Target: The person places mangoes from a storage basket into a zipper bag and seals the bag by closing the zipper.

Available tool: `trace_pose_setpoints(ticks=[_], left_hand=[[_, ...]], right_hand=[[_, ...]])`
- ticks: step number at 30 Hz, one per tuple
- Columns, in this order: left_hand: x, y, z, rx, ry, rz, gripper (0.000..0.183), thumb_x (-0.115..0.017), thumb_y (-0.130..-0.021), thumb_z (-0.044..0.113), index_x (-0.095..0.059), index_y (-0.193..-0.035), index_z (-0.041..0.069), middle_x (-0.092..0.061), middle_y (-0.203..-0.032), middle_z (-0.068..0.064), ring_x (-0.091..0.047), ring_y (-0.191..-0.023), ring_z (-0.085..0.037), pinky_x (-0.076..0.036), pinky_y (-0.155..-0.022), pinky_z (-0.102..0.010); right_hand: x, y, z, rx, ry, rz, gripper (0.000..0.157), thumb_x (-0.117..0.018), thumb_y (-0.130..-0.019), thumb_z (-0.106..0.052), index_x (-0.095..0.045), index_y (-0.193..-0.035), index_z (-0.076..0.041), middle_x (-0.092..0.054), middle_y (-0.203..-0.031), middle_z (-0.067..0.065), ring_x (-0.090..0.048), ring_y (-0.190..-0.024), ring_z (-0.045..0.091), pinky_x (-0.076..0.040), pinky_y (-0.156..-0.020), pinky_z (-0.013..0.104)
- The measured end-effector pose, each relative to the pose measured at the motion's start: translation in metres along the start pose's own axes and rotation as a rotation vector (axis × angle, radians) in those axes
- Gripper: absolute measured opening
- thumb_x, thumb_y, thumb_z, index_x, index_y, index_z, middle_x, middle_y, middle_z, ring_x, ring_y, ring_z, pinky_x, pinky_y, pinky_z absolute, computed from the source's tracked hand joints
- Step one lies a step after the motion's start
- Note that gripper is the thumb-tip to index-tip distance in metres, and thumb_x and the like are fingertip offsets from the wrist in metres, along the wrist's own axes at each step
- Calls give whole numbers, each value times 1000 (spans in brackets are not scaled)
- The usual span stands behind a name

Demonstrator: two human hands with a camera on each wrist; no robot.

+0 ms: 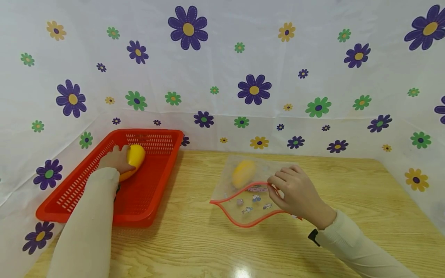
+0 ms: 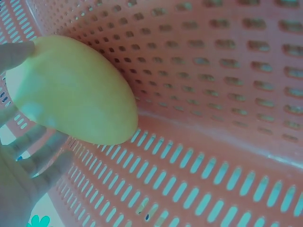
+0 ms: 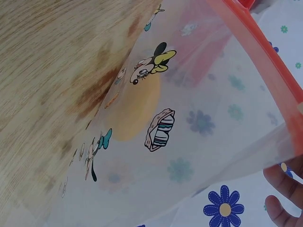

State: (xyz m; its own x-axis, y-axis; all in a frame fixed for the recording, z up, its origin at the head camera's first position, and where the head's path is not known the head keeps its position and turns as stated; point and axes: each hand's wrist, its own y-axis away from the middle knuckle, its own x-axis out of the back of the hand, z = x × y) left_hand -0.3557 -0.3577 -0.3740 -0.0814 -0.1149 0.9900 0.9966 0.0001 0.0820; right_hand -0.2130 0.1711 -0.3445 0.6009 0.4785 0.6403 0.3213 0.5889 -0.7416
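Note:
In the head view, my left hand (image 1: 116,159) reaches into the red plastic basket (image 1: 156,162) and grips a yellow mango (image 1: 136,155), thumb on one side and fingers on the other. Close up in the left wrist view, the mango (image 2: 75,90) is near the slotted basket wall. My right hand (image 1: 295,191) pinches the upper red edge of a translucent zip bag (image 1: 222,185) printed with cartoon figures, and its mouth gapes toward me. Inside the bag lies another yellow mango (image 1: 244,173), also visible through the plastic in the right wrist view.
A light wooden table (image 1: 194,247) carries the basket at left and the bag near the middle. Behind and at both sides hangs a white cloth (image 1: 215,50) with purple, green and yellow flowers. The basket's raised walls surround my left hand.

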Motion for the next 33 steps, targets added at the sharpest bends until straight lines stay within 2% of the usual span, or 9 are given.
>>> trace_pose_setpoints(ticks=[7,15,25,33], left_hand=[[3,-1,4,-39,22,-34,99,-71,-75,45,-17,-147,4,-31,-135,-33,-44,-109,-54,-37,-92,-68],[-2,-4,-2,-34,30,-36,104,-70,-74,50,-14,-148,5,-30,-137,-33,-42,-111,-55,-35,-93,-69],[-2,2,-3,8,53,-50,110,-69,-71,56,-13,-146,-1,-32,-136,-34,-44,-106,-53,-37,-92,-68],[0,7,-2,58,124,-105,117,-70,-69,59,-6,-148,2,-36,-135,-32,-42,-111,-51,-34,-95,-69]], right_hand=[[0,0,0,5,-6,9,16,-54,-82,-19,-62,-70,-11,-63,-63,0,-58,-63,16,-43,-67,36],[0,-1,0,7,2,11,15,-55,-81,-18,-62,-70,-11,-63,-63,0,-58,-62,16,-43,-67,36],[0,0,-1,10,1,18,20,-52,-84,-20,-62,-70,-11,-62,-63,0,-56,-61,16,-43,-66,36],[0,1,-1,4,3,0,20,-52,-84,-20,-62,-70,-11,-63,-63,0,-57,-61,16,-43,-67,35]])
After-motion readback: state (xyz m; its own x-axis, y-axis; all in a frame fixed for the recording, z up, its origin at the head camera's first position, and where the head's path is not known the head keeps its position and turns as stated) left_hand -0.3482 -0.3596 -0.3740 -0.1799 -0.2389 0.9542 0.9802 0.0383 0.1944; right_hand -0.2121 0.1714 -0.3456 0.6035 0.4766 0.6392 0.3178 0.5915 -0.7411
